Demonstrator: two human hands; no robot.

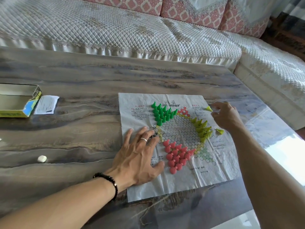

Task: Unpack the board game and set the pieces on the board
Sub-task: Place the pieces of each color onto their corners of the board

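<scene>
Grey-brown marbled stone table (82,76) under crinkled white paper game board (178,180), open yellow cardboard box (18,111), white paper slip (46,104), small white lump (41,159).

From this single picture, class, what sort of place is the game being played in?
Probably a home living room: a quilted pale sofa with pink patterned cushions stands behind a low marble-patterned table holding the paper game board.

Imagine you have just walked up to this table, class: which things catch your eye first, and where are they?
Three bright clusters of pieces stand on the paper board: green pieces at its far left, yellow-green pieces on the right and pink pieces nearest the viewer. The left hand lies flat on the board's left edge, while the right hand pinches a yellow-green piece at the far right. An open game box sits at the table's left.
</scene>
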